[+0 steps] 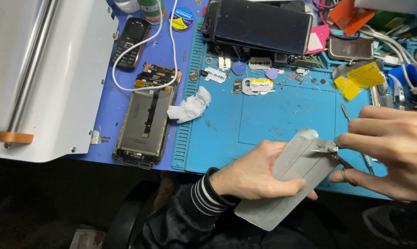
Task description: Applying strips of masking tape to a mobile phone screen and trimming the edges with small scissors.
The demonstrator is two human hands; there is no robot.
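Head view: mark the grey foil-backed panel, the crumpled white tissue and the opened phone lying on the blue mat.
grey foil-backed panel (297, 167), head view, on its flat middle.
crumpled white tissue (190, 107), head view, on its bunched centre.
opened phone (145, 123), head view, on its exposed inner plate.

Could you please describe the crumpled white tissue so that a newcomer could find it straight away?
Start at the blue work mat and go to its ribbed left edge. There, right of the opened phone lying face down, sits the crumpled white tissue. It is the only soft, wadded white thing among flat metal blades and parts.

Matt grey foil sheet (289, 184), crinkled corner
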